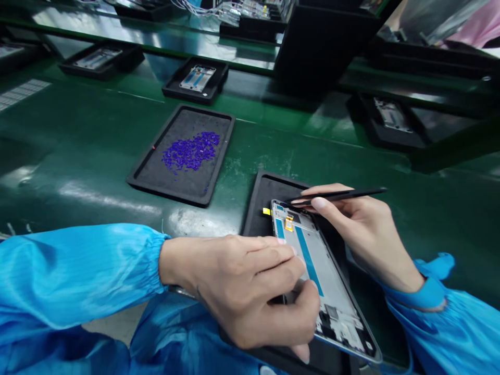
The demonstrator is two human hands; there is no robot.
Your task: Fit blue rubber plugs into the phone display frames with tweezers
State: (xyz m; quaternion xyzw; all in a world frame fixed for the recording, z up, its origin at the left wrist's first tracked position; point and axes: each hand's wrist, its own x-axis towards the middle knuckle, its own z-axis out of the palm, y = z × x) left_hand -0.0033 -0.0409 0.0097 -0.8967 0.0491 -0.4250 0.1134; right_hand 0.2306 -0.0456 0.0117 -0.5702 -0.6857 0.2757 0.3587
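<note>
Okay, both hands on one phone mid-frame, held at a slant over a black tray at the near side of the green bench. Left hand: palm down, fingers curled over the left long edge of the mid-frame, gripping it; thumb side partly hidden, so exact thumb contact is hard to call. Right hand: thumb and fingers pinching black tweezers, tips pointing left at the far end of the mid-frame. Can't tell whether the tips touch it.

Mid-frame has its inner side up: silver plate, blue adhesive strips running lengthwise, orange flex cable near the far end, yellow tab sticking out past the left edge. Left fingertips sit close to the strips.

Beyond the left hand, a second black tray lies flat, with a loose scatter of tiny purple parts. Just behind it, a smaller black tray carries another phone frame. Similar loaded trays stand further left and right. Both forearms are in blue elastic-cuffed sleeves.
</note>
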